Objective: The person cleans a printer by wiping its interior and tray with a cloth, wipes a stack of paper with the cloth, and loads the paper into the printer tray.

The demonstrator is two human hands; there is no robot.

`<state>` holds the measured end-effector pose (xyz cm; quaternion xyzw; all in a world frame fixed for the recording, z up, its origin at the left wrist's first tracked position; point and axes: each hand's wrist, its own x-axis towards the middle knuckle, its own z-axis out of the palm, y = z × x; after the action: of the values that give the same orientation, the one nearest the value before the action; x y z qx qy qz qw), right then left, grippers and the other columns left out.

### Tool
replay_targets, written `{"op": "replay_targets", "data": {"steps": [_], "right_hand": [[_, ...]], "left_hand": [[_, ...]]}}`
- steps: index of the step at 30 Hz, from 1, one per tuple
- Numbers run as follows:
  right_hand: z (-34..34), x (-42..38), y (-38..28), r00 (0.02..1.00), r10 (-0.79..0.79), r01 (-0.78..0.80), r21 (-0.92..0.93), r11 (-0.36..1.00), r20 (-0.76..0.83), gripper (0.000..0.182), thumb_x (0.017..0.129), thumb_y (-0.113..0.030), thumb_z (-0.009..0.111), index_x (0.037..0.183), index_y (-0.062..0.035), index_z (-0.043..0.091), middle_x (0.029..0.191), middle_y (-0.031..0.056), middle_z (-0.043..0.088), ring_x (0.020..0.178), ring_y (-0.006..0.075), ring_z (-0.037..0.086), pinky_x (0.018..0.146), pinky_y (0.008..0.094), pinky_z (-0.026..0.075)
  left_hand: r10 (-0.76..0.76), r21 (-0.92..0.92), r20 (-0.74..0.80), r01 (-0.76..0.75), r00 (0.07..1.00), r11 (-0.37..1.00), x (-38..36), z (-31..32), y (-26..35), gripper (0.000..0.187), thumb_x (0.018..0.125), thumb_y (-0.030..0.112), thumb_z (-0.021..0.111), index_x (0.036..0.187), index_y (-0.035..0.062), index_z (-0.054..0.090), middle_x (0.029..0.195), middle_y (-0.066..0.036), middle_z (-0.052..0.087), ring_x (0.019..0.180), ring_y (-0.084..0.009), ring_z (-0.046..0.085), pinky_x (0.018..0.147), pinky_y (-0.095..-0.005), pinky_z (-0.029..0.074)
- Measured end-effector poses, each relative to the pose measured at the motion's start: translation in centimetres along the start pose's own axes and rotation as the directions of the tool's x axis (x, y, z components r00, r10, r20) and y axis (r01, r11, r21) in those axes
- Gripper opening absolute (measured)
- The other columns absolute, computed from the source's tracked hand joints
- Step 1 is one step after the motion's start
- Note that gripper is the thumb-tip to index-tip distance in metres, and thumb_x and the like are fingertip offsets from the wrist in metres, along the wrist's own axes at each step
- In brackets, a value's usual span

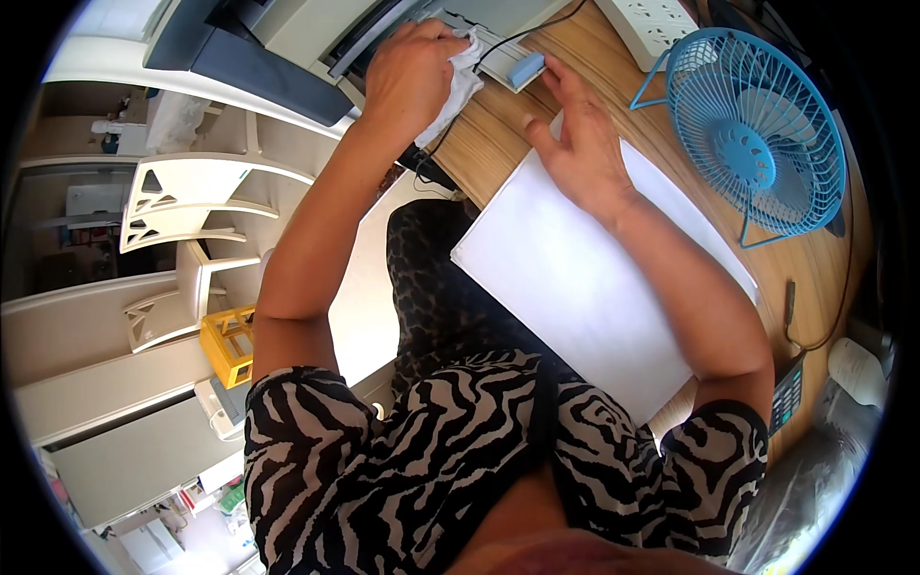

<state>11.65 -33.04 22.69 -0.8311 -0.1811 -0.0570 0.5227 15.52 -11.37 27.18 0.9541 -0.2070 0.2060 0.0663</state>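
A crumpled white cloth [461, 93] is gripped by my left hand [409, 77], whose fingers bend round its upper part near the desk's far edge. My right hand [586, 144] has its fingers and thumb apart and holds nothing. Its fingertips are beside a small light-blue block [525, 70], at or very near its right end. That block rests on a narrow pale tray [500, 65]. Under my right wrist and forearm lies a large stack of white paper [585, 278]. A black cable crosses close to the cloth.
To the right on the wooden desk [494, 144] stands a blue wire fan [747, 144]. A white power strip [652, 27] is at the top, a calculator [788, 393] at the lower right. Shelving [182, 192] and a yellow basket [227, 345] are at the left.
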Motion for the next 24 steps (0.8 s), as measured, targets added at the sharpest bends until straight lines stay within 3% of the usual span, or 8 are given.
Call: {"op": "replay_targets", "data": {"steps": [4,7,8,11,15,17,22,24], "right_hand": [[0.4,0.0,0.4,0.998,-0.052,0.051,-0.040,0.998,-0.029,0.066,0.083,-0.018,0.066,0.140,0.0023,0.039,0.127,0.0220,0.060,0.107,0.0342,0.058,0.103,0.0417,0.040],[0.4,0.0,0.5,0.997,-0.072,0.071,-0.040,0.997,-0.031,0.068,0.083,-0.018,0.066,0.141,0.0023,0.038,0.128,0.0225,0.059,0.110,0.0353,0.057,0.104,0.0417,0.039],[0.4,0.0,0.6,0.996,-0.079,0.078,-0.039,0.996,-0.029,0.068,0.083,-0.018,0.066,0.141,0.0024,0.038,0.128,0.0226,0.059,0.111,0.0355,0.057,0.105,0.0417,0.039],[0.6,0.1,1.0,0.987,-0.147,0.142,-0.065,0.988,-0.067,0.068,0.083,-0.018,0.066,0.142,0.0020,0.038,0.128,0.0228,0.059,0.108,0.0341,0.058,0.104,0.0416,0.039],[0.0,0.0,0.1,0.999,-0.037,0.037,0.014,0.999,-0.001,0.069,0.083,-0.018,0.067,0.142,0.0015,0.038,0.129,0.0224,0.059,0.102,0.0321,0.060,0.102,0.0411,0.040],[0.2,0.0,0.3,0.998,-0.060,0.060,-0.003,0.998,-0.013,0.069,0.083,-0.018,0.067,0.142,0.0012,0.038,0.130,0.0221,0.058,0.099,0.0311,0.061,0.101,0.0408,0.041],[0.6,-0.1,0.6,0.998,-0.061,0.060,-0.028,0.998,-0.027,0.070,0.082,-0.019,0.068,0.142,0.0015,0.038,0.129,0.0220,0.058,0.111,0.0336,0.057,0.103,0.0415,0.039],[0.7,0.0,0.9,0.995,-0.093,0.092,-0.050,0.995,-0.036,0.071,0.082,-0.019,0.068,0.142,0.0017,0.037,0.129,0.0220,0.059,0.116,0.0346,0.055,0.105,0.0419,0.038]], "left_hand": [[0.051,-0.163,0.088,-0.036,0.995,0.986,0.5,-0.2,0.0,0.036,0.079,-0.008,0.055,0.110,0.0008,0.071,0.113,-0.012,0.067,0.101,-0.0319,0.061,0.090,-0.0364,0.050],[0.045,-0.404,0.183,0.033,0.982,0.914,0.4,-0.5,1.1,0.036,0.080,-0.008,0.054,0.112,-0.0015,0.069,0.116,-0.013,0.066,0.101,-0.0327,0.062,0.090,-0.0354,0.050],[0.053,-0.329,0.131,-0.007,0.990,0.944,0.3,-0.5,1.4,0.034,0.082,-0.006,0.054,0.112,-0.0014,0.070,0.113,-0.013,0.068,0.099,-0.0322,0.063,0.089,-0.0361,0.050],[-0.092,-0.079,0.077,0.098,0.993,0.992,0.1,-0.4,0.4,0.033,0.082,-0.004,0.054,0.110,0.0002,0.072,0.109,-0.012,0.069,0.099,-0.0317,0.063,0.089,-0.0369,0.050],[-0.053,0.001,0.072,0.053,0.996,0.999,-0.2,-0.7,-0.1,0.031,0.081,-0.003,0.056,0.106,0.0014,0.073,0.107,-0.011,0.070,0.099,-0.0317,0.062,0.088,-0.0365,0.050],[0.014,-0.098,0.067,-0.008,0.998,0.995,-0.3,-0.6,-0.3,0.031,0.080,-0.005,0.057,0.106,0.0010,0.073,0.107,-0.010,0.070,0.099,-0.0313,0.062,0.088,-0.0360,0.050],[0.120,-0.275,0.108,-0.086,0.987,0.958,-0.4,-0.6,0.5,0.035,0.077,-0.009,0.059,0.109,0.0010,0.071,0.107,-0.009,0.068,0.100,-0.0302,0.061,0.089,-0.0355,0.050],[0.125,-0.143,0.088,-0.111,0.988,0.983,-0.2,-0.9,0.4,0.034,0.077,-0.008,0.060,0.107,0.0009,0.072,0.105,-0.009,0.068,0.098,-0.0305,0.060,0.088,-0.0364,0.049]]}}
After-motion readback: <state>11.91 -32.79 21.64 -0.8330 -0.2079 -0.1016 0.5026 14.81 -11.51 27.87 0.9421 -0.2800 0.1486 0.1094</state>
